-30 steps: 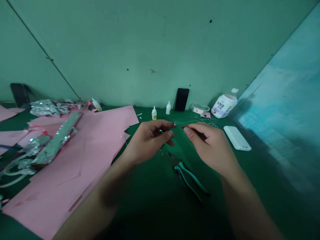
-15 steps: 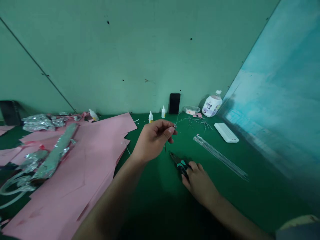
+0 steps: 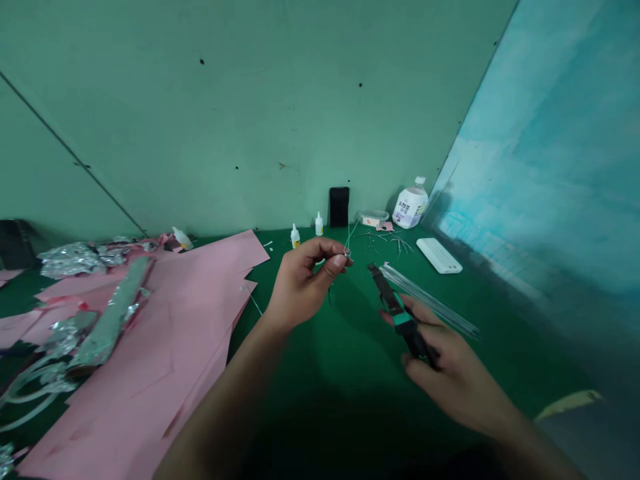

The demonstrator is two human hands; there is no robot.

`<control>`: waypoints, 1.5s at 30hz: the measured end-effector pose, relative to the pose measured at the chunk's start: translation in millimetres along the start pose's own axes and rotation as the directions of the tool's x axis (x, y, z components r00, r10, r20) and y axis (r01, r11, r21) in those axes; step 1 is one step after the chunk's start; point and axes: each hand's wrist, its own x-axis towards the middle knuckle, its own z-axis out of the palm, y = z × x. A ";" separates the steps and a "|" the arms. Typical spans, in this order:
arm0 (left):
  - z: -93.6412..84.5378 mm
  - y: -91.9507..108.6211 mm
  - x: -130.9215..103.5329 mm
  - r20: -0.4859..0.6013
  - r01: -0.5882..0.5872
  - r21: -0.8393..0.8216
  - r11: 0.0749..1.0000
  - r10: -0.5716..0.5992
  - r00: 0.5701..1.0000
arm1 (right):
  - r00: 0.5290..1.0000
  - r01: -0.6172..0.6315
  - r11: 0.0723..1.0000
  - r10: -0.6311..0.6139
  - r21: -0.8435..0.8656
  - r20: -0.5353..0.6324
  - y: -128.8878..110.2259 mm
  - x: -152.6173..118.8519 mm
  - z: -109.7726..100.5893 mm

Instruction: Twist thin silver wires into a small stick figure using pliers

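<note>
Thumb and fingers of my left hand (image 3: 307, 280) are pinched on thin wires (image 3: 349, 230) whose ends stick up past the fingertips. A small shiny bit shows at the pinch; its shape is too small to tell. My right hand (image 3: 445, 360) is wrapped round the handles of black and teal pliers (image 3: 397, 310), held above the green table with the jaws pointing up and left. The jaws are apart from the wires. Behind the pliers lies a bundle of straight wires (image 3: 430, 300). Short twisted wire pieces (image 3: 399, 244) rest farther back.
Large pink sheets (image 3: 200, 320) cover the left side, with crumpled silver foil (image 3: 75, 260) on them. Small white glue bottles (image 3: 319, 225), a black phone (image 3: 339, 207), a clear tub (image 3: 374, 218) and a labelled bottle (image 3: 411, 205) stand along the wall. A white power bank (image 3: 439, 256) lies at right.
My right hand has lifted the pliers off the table and turned them, jaws up. My left hand keeps its pinch; the wires now point more upright. The view has shifted slightly.
</note>
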 end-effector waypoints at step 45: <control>27.8 -6.4 -14.1 -0.159 0.075 -0.112 0.991 -0.093 0.983 | 0.938 -0.013 0.521 -0.290 -0.853 -0.191 -18.7 -1.1 -5.9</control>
